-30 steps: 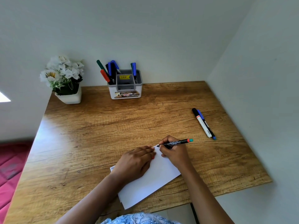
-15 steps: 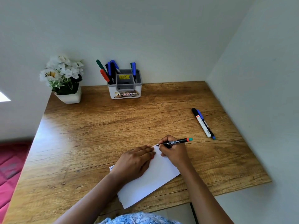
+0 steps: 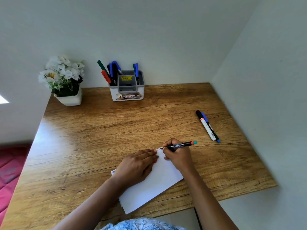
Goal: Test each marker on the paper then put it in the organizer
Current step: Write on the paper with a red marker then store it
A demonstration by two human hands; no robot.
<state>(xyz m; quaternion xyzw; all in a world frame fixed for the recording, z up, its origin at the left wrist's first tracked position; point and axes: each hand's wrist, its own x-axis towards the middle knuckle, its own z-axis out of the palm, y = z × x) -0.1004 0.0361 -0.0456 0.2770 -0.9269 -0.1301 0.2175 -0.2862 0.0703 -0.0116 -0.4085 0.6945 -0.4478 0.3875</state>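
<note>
Right hand: grips marker in a writing hold, fingers curled round the barrel; rests on the far corner of paper.

Marker: black barrel, red band and teal end pointing right; lies almost level; tip touches the paper's far corner, at a short red scrawl.

Left hand: lies palm down on the paper, fingers straight and close together; presses the sheet flat; fingertips just beside the marker tip.

Paper: white, set askew near the front edge of desk; bears a bit of blue writing at its left corner, just beside the left wrist.

White pen and blue pen: lie side by side, touching, on the desk's right side; well apart from paper and hands; black cap on the white one, blue cap on the other.

Organizer: white, grey insert, yellow sticker; stands at the desk's back edge against the wall; well apart from both hands.

Stored pens: stand in the organizer; green, red, blue and black in the left compartment, one blue with a green behind it on the right.

Flowers: white, in white pot, back left corner of the desk.

Mat: red, on the floor, left of the desk.

Cloth: blue patterned, at the bottom edge, between the forearms.
</note>
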